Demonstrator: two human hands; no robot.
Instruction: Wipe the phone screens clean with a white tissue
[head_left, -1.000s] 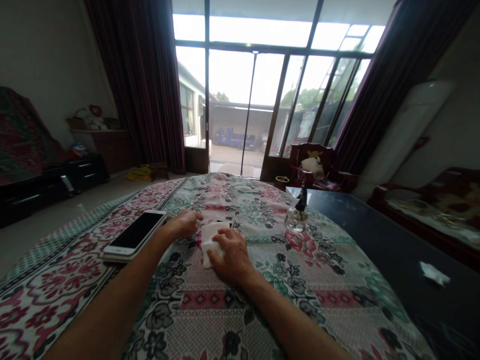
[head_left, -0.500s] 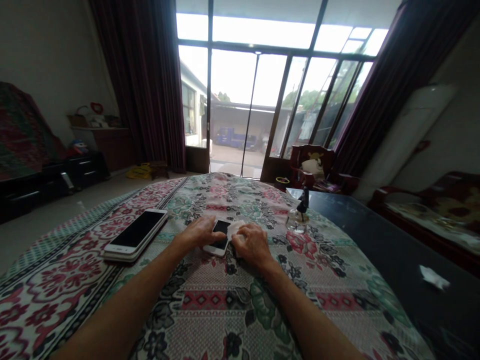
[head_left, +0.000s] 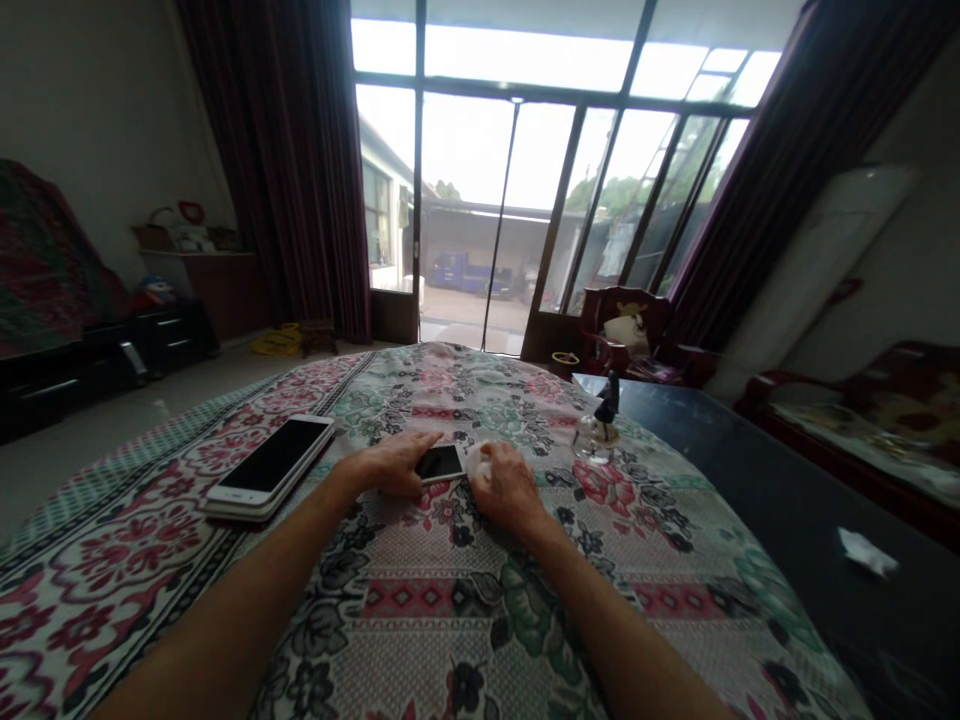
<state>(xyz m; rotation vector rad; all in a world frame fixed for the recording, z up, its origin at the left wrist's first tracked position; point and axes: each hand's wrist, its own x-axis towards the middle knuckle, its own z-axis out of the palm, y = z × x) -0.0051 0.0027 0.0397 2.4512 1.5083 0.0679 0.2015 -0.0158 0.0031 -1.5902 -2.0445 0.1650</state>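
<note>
A white smartphone [head_left: 442,463] with a dark screen lies on the patterned tablecloth [head_left: 420,600], turned mostly sideways. My left hand [head_left: 397,463] grips its left end, thumb and fingers on opposite edges. At the phone's right end, my right hand [head_left: 510,485] is closed on a crumpled white tissue [head_left: 476,460], which touches or nearly touches that end. Left of my hands, a larger white phone [head_left: 274,460] rests on top of another flat device, whose face is hidden. Right of my hands stands a clear spray bottle [head_left: 596,437] with a black nozzle.
A dark tabletop [head_left: 750,480] adjoins the cloth on the right, with a crumpled white tissue [head_left: 868,553] on it. Beyond the table are a wooden chair [head_left: 626,325], glass doors [head_left: 465,230] and dark curtains [head_left: 300,180]. A wooden sofa [head_left: 870,420] stands far right.
The small phone has turned from pointing away to lying nearly sideways. My left hand now grips its left end, and the tissue in my right hand has come to its right end.
</note>
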